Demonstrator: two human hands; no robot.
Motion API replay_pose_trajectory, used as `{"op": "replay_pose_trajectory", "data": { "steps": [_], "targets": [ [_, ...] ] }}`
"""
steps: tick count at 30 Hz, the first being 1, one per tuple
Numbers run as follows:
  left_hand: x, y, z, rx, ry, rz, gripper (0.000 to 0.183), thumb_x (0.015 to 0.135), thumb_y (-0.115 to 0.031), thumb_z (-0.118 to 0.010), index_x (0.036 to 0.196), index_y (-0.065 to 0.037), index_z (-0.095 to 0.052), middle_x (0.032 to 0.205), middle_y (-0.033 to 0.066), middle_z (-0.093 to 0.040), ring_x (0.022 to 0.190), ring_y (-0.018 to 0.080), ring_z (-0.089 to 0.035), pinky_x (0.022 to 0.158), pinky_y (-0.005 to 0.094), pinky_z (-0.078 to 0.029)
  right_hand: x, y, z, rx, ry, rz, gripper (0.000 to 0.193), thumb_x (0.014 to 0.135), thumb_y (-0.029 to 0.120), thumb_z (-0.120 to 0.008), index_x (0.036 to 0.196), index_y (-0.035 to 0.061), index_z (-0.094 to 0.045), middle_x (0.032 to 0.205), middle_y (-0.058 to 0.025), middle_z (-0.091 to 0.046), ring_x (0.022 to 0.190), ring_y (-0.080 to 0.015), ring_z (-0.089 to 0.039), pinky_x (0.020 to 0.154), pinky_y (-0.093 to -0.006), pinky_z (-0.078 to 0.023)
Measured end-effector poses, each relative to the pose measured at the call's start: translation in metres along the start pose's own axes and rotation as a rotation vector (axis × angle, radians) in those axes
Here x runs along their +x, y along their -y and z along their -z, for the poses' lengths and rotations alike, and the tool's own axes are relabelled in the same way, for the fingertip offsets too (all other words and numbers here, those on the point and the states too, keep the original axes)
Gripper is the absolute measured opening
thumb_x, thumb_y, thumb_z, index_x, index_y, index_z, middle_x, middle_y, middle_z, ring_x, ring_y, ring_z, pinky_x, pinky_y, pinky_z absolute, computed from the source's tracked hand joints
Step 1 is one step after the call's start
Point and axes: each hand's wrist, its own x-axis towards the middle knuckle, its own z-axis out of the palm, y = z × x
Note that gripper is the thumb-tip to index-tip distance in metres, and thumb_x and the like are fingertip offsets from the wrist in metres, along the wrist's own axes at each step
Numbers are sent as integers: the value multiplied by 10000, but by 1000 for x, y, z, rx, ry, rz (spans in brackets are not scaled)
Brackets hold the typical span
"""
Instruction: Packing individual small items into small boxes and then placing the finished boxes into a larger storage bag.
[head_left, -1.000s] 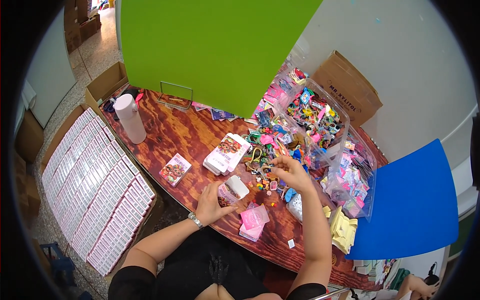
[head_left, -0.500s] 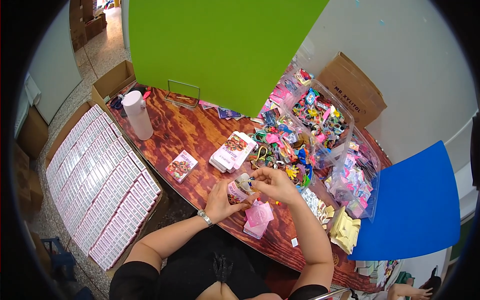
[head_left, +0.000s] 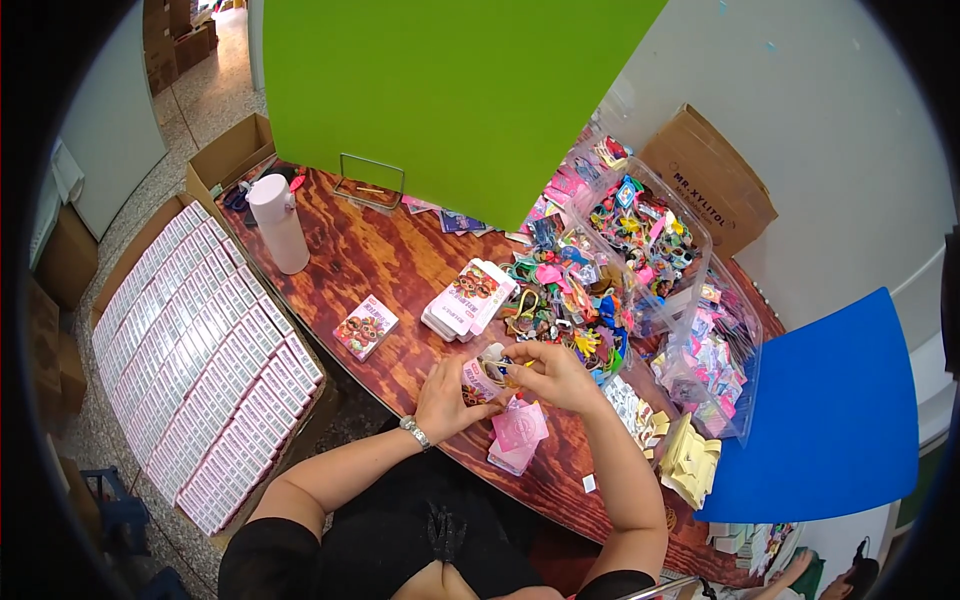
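My left hand [head_left: 446, 404] is wrapped round a small pink-and-white printed box [head_left: 478, 384], held above the near part of the table with its top end open. Over that opening, the fingers of my right hand [head_left: 553, 376] pinch a small item with a dark blue part; its kind is too small to make out. Pink cards [head_left: 517, 428] lie in a stack just below my hands. Beyond them is a pile of flat printed cartons [head_left: 466, 303]. A closed printed box [head_left: 365, 328] rests to the left on the wood-patterned table [head_left: 370, 262].
A large carton packed with rows of small boxes [head_left: 205, 375] stands left. Loose trinkets [head_left: 570, 300] and clear plastic bins [head_left: 690, 225] fill the right. A pale bottle [head_left: 278, 226], green board [head_left: 440, 100], blue panel [head_left: 820, 420] and yellow folded cards [head_left: 690, 462] surround the work area.
My right fingers have shifted slightly at the box's opening, still pinching the small item. My left hand keeps hold of the box. At the lower right edge, another person's hand has moved.
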Motion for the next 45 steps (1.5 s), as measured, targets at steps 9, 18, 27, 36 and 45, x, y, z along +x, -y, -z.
{"op": "replay_pose_trajectory", "data": {
  "steps": [9,18,27,36,45],
  "targets": [
    [-2,-5,-2,45,9,-8,836,667,-415,-895,1270,0,-491,1129,202,-576,1071,377,-566,898,457,-470,-12,7,-24,-218,-240,173,259,918,125,-684,1143,-2,-661,891,-124,-738,789,-196,-737,687,-327,-571],
    [2,-2,6,-228,-5,-6,820,672,-332,-908,1298,-2,-494,1169,180,-583,1087,325,-590,921,425,-478,-45,11,1,-447,-592,482,208,915,85,-681,1112,19,-695,981,-141,-722,859,-246,-708,732,-342,-563],
    [3,0,-17,-265,70,9,742,662,-265,-911,1231,4,-519,1116,181,-608,1050,337,-612,898,430,-497,-130,-145,88,-505,-832,-176,169,881,135,-727,999,15,-720,844,-115,-743,785,-163,-722,713,-301,-553],
    [5,-10,-19,-193,118,-32,750,651,-256,-916,1226,12,-517,1099,174,-610,1024,322,-623,881,423,-503,-136,-187,72,-766,-608,-319,266,795,267,-787,996,99,-747,989,-144,-703,862,-290,-687,790,-416,-544],
    [6,-5,-26,-244,153,-13,759,642,-264,-921,1219,19,-516,1101,174,-605,1032,328,-614,895,430,-494,-143,-196,72,-537,-629,-231,190,871,267,-692,934,97,-751,841,-134,-713,816,-333,-690,742,-460,-534]
  ]
}}
